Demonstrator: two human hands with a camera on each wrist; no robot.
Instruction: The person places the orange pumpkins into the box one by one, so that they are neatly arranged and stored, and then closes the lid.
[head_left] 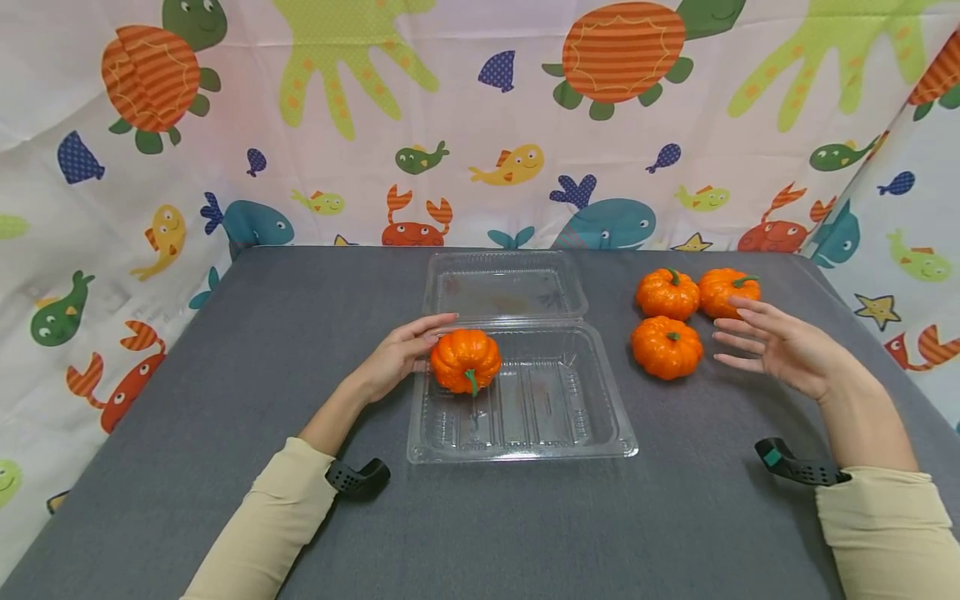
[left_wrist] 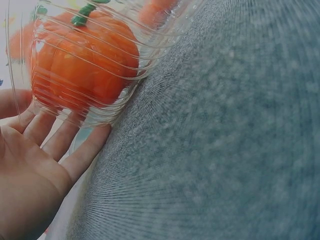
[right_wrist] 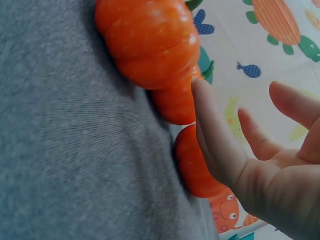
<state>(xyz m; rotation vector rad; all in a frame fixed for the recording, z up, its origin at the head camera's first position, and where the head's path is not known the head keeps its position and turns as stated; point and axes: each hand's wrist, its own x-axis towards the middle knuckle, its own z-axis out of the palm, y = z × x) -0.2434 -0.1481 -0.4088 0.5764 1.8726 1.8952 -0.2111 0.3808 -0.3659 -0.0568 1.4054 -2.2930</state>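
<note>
A clear plastic container with its lid folded back lies on the table. One small orange pumpkin with a green stem sits at its left end. My left hand is at the container's left side, and in the left wrist view its extended fingers touch the outside of the clear wall beside the pumpkin. To the right of the container are three more pumpkins close together. My right hand, fingers spread and holding nothing, hovers just right of them.
Grey cloth covers the table. A white curtain printed with sea animals hangs behind it and along both sides. Each forearm has a black wrist strap and a beige sleeve.
</note>
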